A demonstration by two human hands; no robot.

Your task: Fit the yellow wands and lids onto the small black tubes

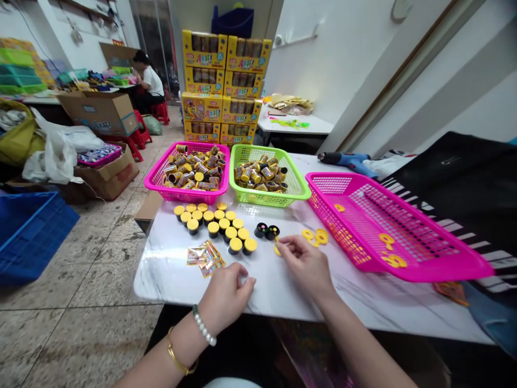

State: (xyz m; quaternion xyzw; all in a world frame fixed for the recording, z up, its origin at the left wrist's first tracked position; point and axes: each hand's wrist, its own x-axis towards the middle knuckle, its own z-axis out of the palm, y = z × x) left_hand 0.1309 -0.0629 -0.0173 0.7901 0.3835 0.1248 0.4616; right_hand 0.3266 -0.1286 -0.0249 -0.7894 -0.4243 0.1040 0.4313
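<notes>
Head cam view: the left hand (225, 295) rests curled on the white bench (169, 269), and I can't tell if its grip has anything in it. Just beyond it lie some small printed packets (204, 256). The right hand (305, 262) has its fingertips pinched on a yellow lid (277, 250), right by two open black cups (266, 230). A cluster of yellow-capped cups (216, 222) sits left of those. More yellow lids (315, 236) lie near the big pink basket (444, 261). Further back there's a smaller pink basket (155, 180) and a green basket (301, 186), both holding small canisters.
</notes>
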